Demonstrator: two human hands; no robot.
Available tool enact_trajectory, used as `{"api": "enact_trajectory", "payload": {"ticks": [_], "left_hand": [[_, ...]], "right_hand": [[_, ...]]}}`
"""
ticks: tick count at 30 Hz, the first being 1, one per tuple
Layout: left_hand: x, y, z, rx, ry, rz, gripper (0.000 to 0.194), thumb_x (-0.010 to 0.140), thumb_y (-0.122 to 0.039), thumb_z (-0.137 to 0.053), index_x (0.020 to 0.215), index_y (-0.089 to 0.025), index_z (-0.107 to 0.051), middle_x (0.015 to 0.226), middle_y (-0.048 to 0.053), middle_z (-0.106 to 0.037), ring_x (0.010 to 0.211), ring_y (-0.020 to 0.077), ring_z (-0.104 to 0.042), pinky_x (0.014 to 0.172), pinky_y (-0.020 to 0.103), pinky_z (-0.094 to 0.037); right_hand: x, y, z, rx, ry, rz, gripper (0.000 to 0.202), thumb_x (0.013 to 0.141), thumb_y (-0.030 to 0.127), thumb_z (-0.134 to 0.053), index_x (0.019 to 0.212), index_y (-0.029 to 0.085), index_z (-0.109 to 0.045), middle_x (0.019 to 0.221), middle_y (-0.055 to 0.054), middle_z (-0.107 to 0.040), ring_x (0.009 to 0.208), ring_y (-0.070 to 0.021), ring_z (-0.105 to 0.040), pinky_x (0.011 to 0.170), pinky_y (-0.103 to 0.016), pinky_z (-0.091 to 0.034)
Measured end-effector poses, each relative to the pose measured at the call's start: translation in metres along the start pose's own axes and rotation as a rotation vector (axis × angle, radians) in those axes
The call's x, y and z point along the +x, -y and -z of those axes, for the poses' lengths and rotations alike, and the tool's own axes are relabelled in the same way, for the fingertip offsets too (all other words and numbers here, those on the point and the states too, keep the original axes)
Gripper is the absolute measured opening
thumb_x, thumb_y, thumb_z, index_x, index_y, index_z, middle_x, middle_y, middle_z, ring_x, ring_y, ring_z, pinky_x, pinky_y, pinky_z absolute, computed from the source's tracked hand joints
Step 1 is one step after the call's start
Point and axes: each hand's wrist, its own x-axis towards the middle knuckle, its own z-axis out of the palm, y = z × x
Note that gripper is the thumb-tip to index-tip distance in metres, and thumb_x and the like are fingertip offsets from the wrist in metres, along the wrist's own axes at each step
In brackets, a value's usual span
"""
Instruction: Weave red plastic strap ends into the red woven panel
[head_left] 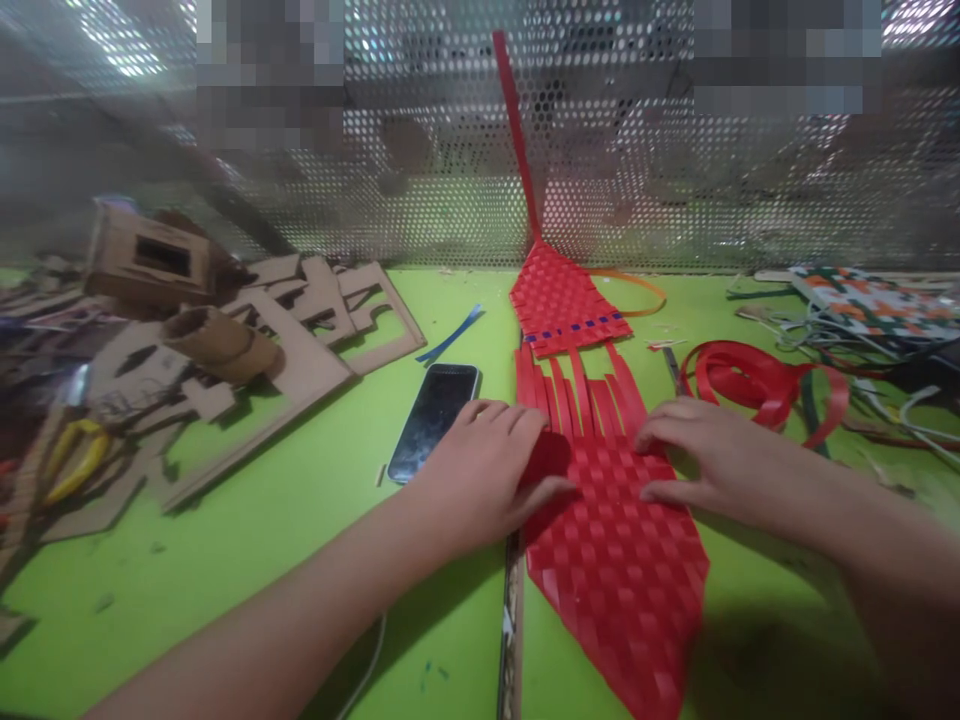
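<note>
A perforated metal screen (450,200) stands behind the green tabletop (442,650). The left hand (499,455) lies loosely spread, thumb out across the red weave (615,550); the right hand (686,450) is parted between thumb and fingers at its opposite edge. Neither grips anything visibly; together they seem to keep the weave flat and square. Its loose strips point to 12 o'clock, where a smaller red piece (562,290) lies, tail up against the screen, probably set there within reach. The phone (435,420) sits just beside the left hand at 11 o'clock, limiting sideways room. A red coil (739,385) crowds the right at 1 o'clock. Farther out, cardboard (300,370) piles up at 10 o'clock and a patterned mat (862,300) bounds 2 o'clock. Bare green toward 7 o'clock gives more elbow room.
</note>
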Motion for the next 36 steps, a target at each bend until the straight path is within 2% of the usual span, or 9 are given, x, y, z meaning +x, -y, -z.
{"api": "enact_trajectory", "payload": {"ticks": [3, 5, 7, 11, 20, 23, 28, 32, 36], "left_hand": [[0.002, 0.007, 0.004, 0.008, -0.015, 0.04, 0.021, 0.11, -0.033, -0.053, 0.117, -0.02, -0.068, 0.117, 0.01, -0.075, 0.109, 0.0304, -0.067, 0.102, 0.052, -0.046], [0.003, 0.01, 0.004, 0.023, -0.004, 0.038, 0.018, 0.108, -0.03, -0.056, 0.112, -0.021, -0.071, 0.113, 0.008, -0.075, 0.108, 0.0301, -0.067, 0.099, 0.051, -0.045], [0.004, 0.011, 0.003, 0.028, 0.013, 0.032, 0.02, 0.106, -0.039, -0.063, 0.111, -0.022, -0.073, 0.112, 0.008, -0.075, 0.108, 0.0305, -0.066, 0.097, 0.049, -0.045], [0.004, 0.008, -0.001, 0.045, 0.012, 0.021, 0.048, 0.094, -0.065, -0.076, 0.113, -0.02, -0.073, 0.112, 0.009, -0.073, 0.107, 0.0312, -0.065, 0.094, 0.044, -0.045], [0.005, 0.009, 0.002, 0.003, 0.024, 0.038, 0.046, 0.096, -0.065, -0.074, 0.11, -0.021, -0.074, 0.111, 0.008, -0.075, 0.108, 0.0317, -0.066, 0.098, 0.049, -0.046], [0.006, 0.018, 0.009, -0.078, -0.072, 0.163, 0.032, 0.108, -0.048, -0.058, 0.102, -0.021, -0.074, 0.104, 0.007, -0.076, 0.098, 0.0287, -0.069, 0.09, 0.047, -0.051], [0.004, 0.029, 0.014, -0.113, -0.257, 0.326, 0.02, 0.103, -0.029, -0.053, 0.101, -0.02, -0.071, 0.1, 0.008, -0.076, 0.087, 0.0268, -0.07, 0.073, 0.04, -0.053], [0.003, 0.027, 0.013, -0.197, -0.237, 0.355, 0.022, 0.104, -0.033, -0.053, 0.103, -0.021, -0.072, 0.098, 0.007, -0.079, 0.08, 0.0259, -0.071, 0.067, 0.037, -0.051], [0.005, 0.024, 0.013, -0.374, -0.161, 0.45, 0.038, 0.109, -0.045, -0.045, 0.097, -0.021, -0.071, 0.089, 0.006, -0.079, 0.063, 0.022, -0.067, 0.056, 0.034, -0.045]], "right_hand": [[0.0, 0.004, 0.001, -0.025, -0.001, -0.019, 0.032, 0.089, 0.054, -0.081, 0.103, 0.025, -0.078, 0.104, -0.01, -0.077, 0.095, -0.0327, -0.07, 0.085, -0.048, -0.055], [-0.001, 0.007, 0.0, -0.049, -0.035, -0.037, 0.045, 0.085, 0.062, -0.083, 0.111, 0.025, -0.078, 0.108, -0.011, -0.077, 0.101, -0.0351, -0.07, 0.089, -0.051, -0.055], [-0.002, 0.01, -0.003, -0.062, -0.067, -0.046, 0.06, 0.081, 0.068, -0.083, 0.123, 0.026, -0.076, 0.119, -0.013, -0.077, 0.11, -0.0374, -0.069, 0.094, -0.053, -0.055], [-0.004, 0.013, -0.009, -0.101, -0.1, -0.052, 0.072, 0.077, 0.071, -0.085, 0.131, 0.025, -0.073, 0.134, -0.016, -0.072, 0.12, -0.0411, -0.067, 0.1, -0.056, -0.055], [-0.003, 0.012, -0.011, -0.08, -0.04, -0.096, 0.069, 0.08, 0.066, -0.084, 0.133, 0.024, -0.07, 0.137, -0.015, -0.069, 0.122, -0.0399, -0.066, 0.102, -0.055, -0.055], [-0.002, 0.016, -0.008, -0.069, -0.026, -0.113, 0.066, 0.081, 0.067, -0.084, 0.13, 0.025, -0.071, 0.132, -0.014, -0.07, 0.118, -0.0388, -0.068, 0.097, -0.054, -0.056], [0.005, 0.017, -0.002, -0.018, -0.098, -0.18, 0.058, 0.094, 0.072, -0.065, 0.12, 0.021, -0.07, 0.118, -0.015, -0.073, 0.1, -0.0343, -0.071, 0.087, -0.05, -0.057], [0.009, 0.011, 0.0, 0.031, -0.194, -0.346, 0.048, 0.098, 0.068, -0.056, 0.103, 0.022, -0.068, 0.096, -0.014, -0.077, 0.082, -0.0334, -0.073, 0.069, -0.045, -0.054], [0.01, 0.009, 0.0, 0.206, -0.234, -0.497, 0.038, 0.095, 0.061, -0.062, 0.101, 0.024, -0.067, 0.096, -0.013, -0.081, 0.087, -0.0337, -0.078, 0.072, -0.043, -0.057]]}}
